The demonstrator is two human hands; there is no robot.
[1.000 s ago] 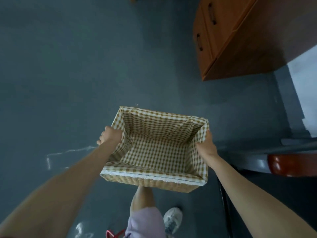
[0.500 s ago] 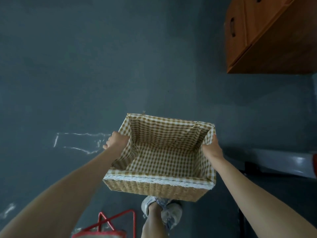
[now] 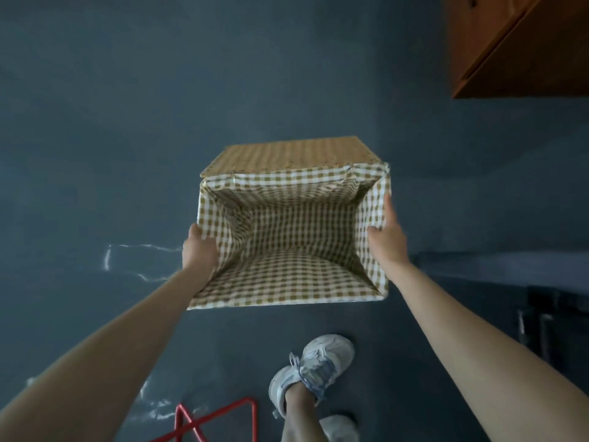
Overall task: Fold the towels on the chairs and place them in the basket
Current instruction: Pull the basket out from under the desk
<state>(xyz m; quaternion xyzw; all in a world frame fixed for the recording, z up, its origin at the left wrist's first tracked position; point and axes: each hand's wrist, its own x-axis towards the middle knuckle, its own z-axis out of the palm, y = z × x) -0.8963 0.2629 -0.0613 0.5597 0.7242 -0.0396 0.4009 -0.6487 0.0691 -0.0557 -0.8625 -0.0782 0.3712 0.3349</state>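
Observation:
A wicker basket (image 3: 288, 153) with a yellow-and-white checked lining hangs in the air over the dark floor, tipped so its open mouth faces me. Nothing lies inside it. My left hand (image 3: 199, 248) grips its left rim, thumb inside on the lining. On the other side, my right hand (image 3: 387, 240) holds the right rim the same way. No towels or chair seats show in this view.
A brown wooden cabinet (image 3: 522, 43) with drawers stands at the top right. A red metal frame (image 3: 216, 419) pokes in at the bottom edge, beside my white sneaker (image 3: 314, 368). Dark furniture (image 3: 548, 317) stands at the right. White scuff marks streak the grey floor.
The basket has tipped toward me, so its woven far wall now shows on top. My view has swung left; the cabinet slid to the right corner and the red frame came into sight.

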